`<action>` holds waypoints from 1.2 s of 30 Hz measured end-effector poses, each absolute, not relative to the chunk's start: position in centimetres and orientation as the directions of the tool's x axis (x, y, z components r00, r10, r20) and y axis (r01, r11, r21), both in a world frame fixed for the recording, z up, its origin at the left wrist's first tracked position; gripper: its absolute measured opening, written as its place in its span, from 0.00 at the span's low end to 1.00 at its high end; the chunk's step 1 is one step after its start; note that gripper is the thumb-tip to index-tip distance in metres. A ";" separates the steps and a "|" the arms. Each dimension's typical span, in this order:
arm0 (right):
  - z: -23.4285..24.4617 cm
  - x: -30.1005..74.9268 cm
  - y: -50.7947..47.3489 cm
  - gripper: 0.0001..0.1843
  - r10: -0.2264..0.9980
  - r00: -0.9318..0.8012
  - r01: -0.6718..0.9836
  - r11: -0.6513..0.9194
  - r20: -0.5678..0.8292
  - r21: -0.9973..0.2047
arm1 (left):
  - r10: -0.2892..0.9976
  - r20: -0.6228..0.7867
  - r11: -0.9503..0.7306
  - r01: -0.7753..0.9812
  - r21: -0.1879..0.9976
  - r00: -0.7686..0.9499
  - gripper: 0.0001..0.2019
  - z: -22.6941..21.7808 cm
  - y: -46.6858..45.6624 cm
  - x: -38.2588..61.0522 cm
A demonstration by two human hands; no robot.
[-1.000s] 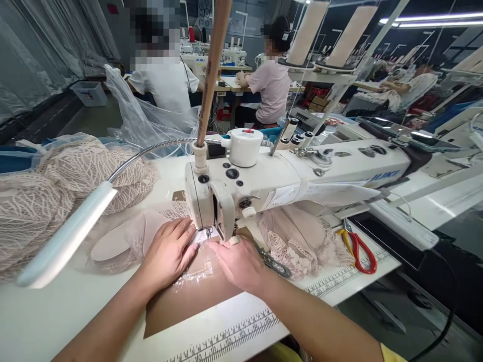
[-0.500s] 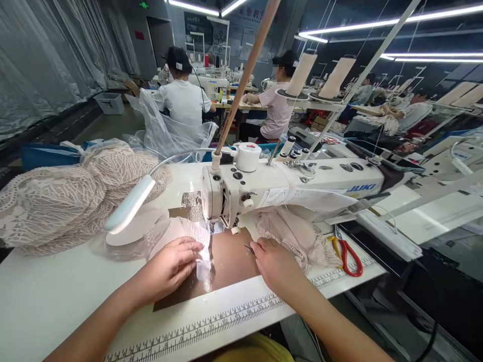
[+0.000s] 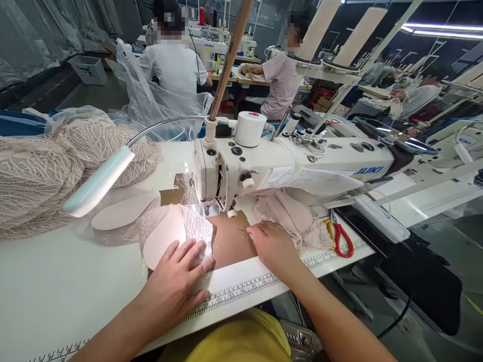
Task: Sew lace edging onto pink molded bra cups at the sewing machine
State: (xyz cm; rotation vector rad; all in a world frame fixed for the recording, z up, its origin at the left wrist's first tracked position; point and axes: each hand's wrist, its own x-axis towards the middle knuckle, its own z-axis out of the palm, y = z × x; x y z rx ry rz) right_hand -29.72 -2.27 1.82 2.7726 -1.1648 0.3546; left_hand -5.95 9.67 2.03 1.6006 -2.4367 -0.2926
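Note:
My left hand (image 3: 177,279) lies with fingers spread on a lace piece (image 3: 198,231) that has a smooth pale pad (image 3: 166,239) on it. The lace's right edge is close to the needle area of a white JUKI sewing machine (image 3: 241,171). My right hand (image 3: 273,249) is closed around a thin pointed metal tool (image 3: 242,230); only its tip shows, so its exact kind is unclear. That tip is over the brown plate (image 3: 230,246), to the right of the lace and apart from it. Behind the right hand is a pile of sheer pink fabric (image 3: 287,216).
Red-handled scissors (image 3: 344,240) lie at right, near the ruler strip (image 3: 241,289) along the table edge. Heaped lace pieces (image 3: 33,176) cover the left back. A bendable lamp (image 3: 100,181) hangs over the table. Two people (image 3: 171,65) sit at machines ahead.
My left hand has moved toward the table's front edge and spread its fingers, and the lace lies flatter with more of the pad showing. The view has tilted down. My right hand still holds the tool.

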 end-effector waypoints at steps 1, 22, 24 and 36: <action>2.0 -29.6 -2.1 0.12 -0.649 0.695 -0.681 -0.732 0.310 -0.007 | -0.918 0.069 0.392 -0.868 0.303 -0.391 0.20 2.2 9.9 -5.8; 4.0 -27.8 -1.9 0.10 -0.740 0.673 -0.554 -0.518 0.017 -0.652 | -0.962 -0.271 -0.233 -0.450 0.862 -0.021 0.32 4.4 1.7 2.1; 4.3 -27.3 -2.0 0.09 -0.750 0.662 -0.541 -0.476 -0.001 -0.694 | -0.956 -0.292 -0.247 -0.428 0.869 -0.041 0.32 4.6 1.9 2.0; 4.9 -24.3 -2.9 0.12 -0.690 0.715 -0.382 -0.251 -0.112 -0.890 | -0.912 -0.384 -0.340 -0.260 0.904 -0.145 0.27 4.5 2.2 1.8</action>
